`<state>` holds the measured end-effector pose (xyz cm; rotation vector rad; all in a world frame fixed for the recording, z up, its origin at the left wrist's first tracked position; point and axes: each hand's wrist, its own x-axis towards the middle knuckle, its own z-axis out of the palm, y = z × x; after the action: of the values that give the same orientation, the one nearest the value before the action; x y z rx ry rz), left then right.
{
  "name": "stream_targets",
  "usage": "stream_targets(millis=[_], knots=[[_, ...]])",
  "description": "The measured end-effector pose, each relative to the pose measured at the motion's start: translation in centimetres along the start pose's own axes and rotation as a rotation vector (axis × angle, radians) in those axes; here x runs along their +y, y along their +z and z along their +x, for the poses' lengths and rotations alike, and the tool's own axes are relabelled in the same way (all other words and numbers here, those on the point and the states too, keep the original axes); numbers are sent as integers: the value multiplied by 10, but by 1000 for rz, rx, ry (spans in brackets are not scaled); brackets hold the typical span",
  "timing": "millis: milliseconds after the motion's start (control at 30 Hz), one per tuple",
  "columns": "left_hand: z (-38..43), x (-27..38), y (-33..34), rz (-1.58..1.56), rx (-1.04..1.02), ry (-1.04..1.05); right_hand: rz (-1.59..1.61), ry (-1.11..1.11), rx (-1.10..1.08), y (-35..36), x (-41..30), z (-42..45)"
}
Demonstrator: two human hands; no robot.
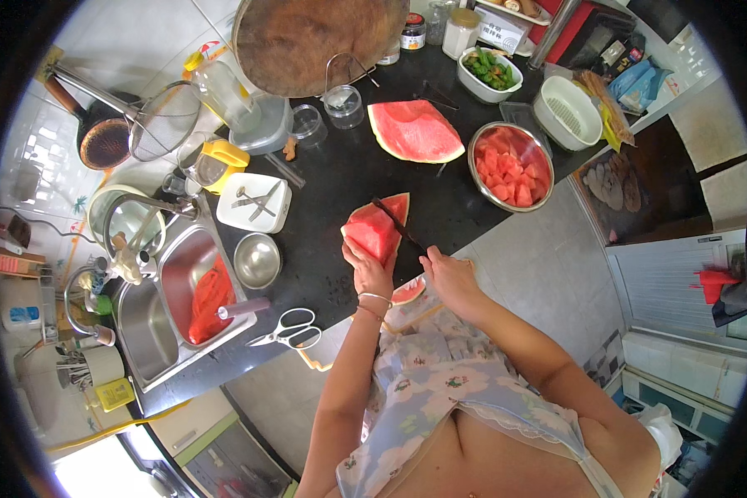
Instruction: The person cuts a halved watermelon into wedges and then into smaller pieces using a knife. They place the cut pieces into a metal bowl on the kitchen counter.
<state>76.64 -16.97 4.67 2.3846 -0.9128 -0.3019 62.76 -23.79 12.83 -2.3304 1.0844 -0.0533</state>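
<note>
My left hand (370, 272) holds a wedge of watermelon (373, 231) against the black countertop, fingers on its near left side. In my right hand (451, 277) is the handle of a dark-bladed knife (399, 222), whose blade lies across the upper right of the wedge, near the rind. Farther back on the counter rests a larger piece of watermelon (415, 132). To its right, a round steel bowl (551, 180) holds watermelon chunks. A rind piece with some red flesh (409, 291) is partly visible below the counter edge, between my wrists.
Kitchen scissors (295, 330) lie near the counter's front edge. Left of the wedge are a steel bowl (258, 261), a white dish (224, 205) with utensils, and a double sink (155, 348). A round wooden board (317, 43) stands at the back; a white container (569, 112) sits right.
</note>
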Motion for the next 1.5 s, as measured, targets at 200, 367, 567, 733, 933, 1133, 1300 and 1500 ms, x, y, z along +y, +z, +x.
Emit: stream_targets(millis=[200,367,567,733,933,1133,1300,1500], knots=[[2,14,-7,-127,-83,-121,42,55,-83,9,25,-21],[3,3,-3,-155,-33,-37,-3,106,-202,-26,35,-61],[7,-15,-9,-172,-126,54,49,77,-130,-84,2,-76],[7,-16,-3,-171,-123,64,77,-23,26,-39,-16,-16],[7,-10,-10,-192,-179,6,26,-12,7,-22,-26,12],[6,-19,-2,-165,-197,16,21,6,-55,-12,-27,18],[22,-8,-10,776,-595,372,27,18,-111,21,0,10],[13,-63,56,-360,261,544,34,-2,-193,10,8,-10]])
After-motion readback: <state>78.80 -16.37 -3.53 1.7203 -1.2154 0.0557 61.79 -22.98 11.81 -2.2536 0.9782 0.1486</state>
